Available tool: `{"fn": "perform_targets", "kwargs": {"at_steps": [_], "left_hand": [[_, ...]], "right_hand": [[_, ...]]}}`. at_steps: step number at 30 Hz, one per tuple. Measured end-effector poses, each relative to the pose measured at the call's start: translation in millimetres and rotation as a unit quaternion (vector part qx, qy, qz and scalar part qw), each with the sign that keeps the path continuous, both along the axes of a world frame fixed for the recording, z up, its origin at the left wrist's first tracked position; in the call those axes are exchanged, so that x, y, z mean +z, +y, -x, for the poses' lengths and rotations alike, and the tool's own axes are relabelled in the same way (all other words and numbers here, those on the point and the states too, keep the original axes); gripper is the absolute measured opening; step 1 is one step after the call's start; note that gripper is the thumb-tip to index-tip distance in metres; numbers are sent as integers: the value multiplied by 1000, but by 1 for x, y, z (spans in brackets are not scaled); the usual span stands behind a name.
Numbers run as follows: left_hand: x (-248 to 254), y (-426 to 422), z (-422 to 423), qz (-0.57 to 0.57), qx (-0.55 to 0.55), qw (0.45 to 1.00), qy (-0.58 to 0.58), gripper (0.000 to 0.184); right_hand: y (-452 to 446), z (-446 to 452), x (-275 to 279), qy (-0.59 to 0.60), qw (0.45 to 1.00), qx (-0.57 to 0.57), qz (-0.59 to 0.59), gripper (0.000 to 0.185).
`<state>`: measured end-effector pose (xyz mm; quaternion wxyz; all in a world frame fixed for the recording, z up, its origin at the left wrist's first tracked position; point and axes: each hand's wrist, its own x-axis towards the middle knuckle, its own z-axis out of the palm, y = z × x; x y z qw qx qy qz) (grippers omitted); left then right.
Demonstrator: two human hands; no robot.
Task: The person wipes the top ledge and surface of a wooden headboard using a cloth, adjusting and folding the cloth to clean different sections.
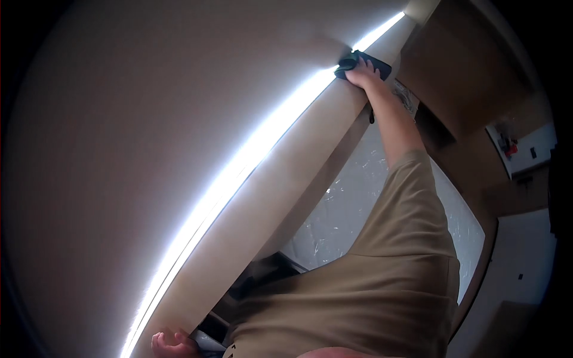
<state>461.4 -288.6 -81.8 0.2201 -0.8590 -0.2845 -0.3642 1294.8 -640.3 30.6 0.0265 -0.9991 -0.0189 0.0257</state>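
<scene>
My right hand (363,74), at the end of an outstretched arm, presses a dark folded cloth (378,67) against the pale ledge beside a glowing light strip (262,143). Its fingers lie over the dark bundle, which covers a short stretch of the light. Low at the left edge of my body, my left hand (174,345) is close to the lower end of the ledge (239,221). The fingers are loosely curled, with a gap by the thumb and nothing visible between them. The frame's bottom edge cuts off part of it.
A broad plain surface (149,119) spreads along the light's other side. Below the ledge is a shiny, plastic-like grey sheet (346,209). Brown panels (459,71) stand to the right, with a white surface (531,149) carrying small red and dark items.
</scene>
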Motion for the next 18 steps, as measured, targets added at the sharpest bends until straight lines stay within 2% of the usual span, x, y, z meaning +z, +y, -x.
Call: {"fn": "perform_targets", "kwargs": {"at_steps": [5,6,8,11,12,13,14,17,18], "left_hand": [[1,-9,-22,18,-40,999,-31,38],[37,-17,-38,18,-53,998,-30,38],[27,-24,-44,46,-72,995,-50,37],[55,-45,-61,112,-122,983,-84,37],[103,-55,-77,130,-153,976,-86,35],[153,-66,-92,147,-183,968,-87,34],[181,-73,-99,168,-212,958,-92,33],[231,-83,-98,266,-347,891,-118,29],[244,-83,-96,267,-369,882,-119,27]], "right_hand": [[19,60,-9,14,999,47,-5,77],[21,60,18,27,998,54,-14,77],[37,90,9,43,995,74,41,81],[58,143,11,57,988,124,68,80],[67,164,9,62,985,139,83,79],[57,166,66,68,982,161,70,79],[60,188,83,65,979,182,72,80],[68,257,109,37,960,262,93,82],[72,279,112,25,952,288,103,83]]}}
